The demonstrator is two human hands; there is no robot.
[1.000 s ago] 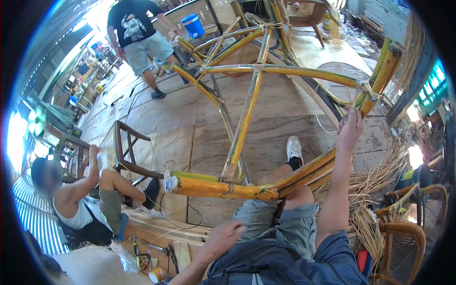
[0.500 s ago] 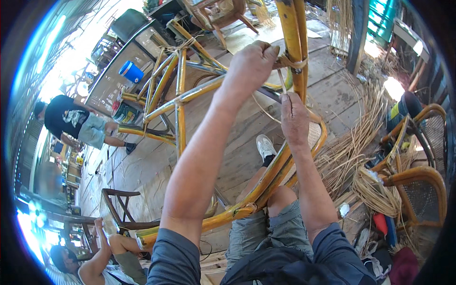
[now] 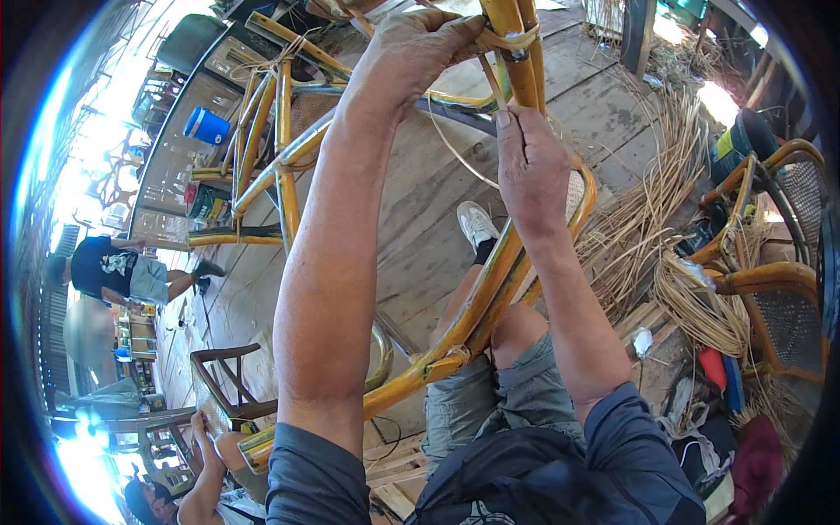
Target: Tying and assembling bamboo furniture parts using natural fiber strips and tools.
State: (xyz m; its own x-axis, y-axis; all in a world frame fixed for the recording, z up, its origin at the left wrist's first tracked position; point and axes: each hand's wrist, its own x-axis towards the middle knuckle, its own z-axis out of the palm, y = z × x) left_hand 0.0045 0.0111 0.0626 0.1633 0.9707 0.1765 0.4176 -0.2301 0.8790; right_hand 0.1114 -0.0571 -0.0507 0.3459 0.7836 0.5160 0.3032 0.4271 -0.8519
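Note:
A pale rattan strip [image 3: 514, 40] is wound round the paired yellow-brown poles [image 3: 519, 77] of a rattan furniture frame. My left hand [image 3: 411, 61] is closed in a pinch on the strip just left of the poles. Below it, my right hand [image 3: 534, 171] grips a length of strip [image 3: 493, 83] between thumb and fingers, next to the poles. A loose tail [image 3: 444, 144] of strip curves over the floor behind my hands. The curved lower rail [image 3: 477, 337] of the frame crosses in front of my legs, with a binding on it.
Another rattan frame [image 3: 284, 131] stands at left, beside a blue bucket [image 3: 207, 126]. Loose rattan strips [image 3: 652, 201] lie heaped at right, near rattan chairs [image 3: 779, 280]. One person [image 3: 122, 269] walks at far left; another [image 3: 210, 490] sits at lower left.
Both hands appear higher and further left in view, as do the poles. The strip stays in my pinched fingers. At left, the walking person has shifted lower in the picture.

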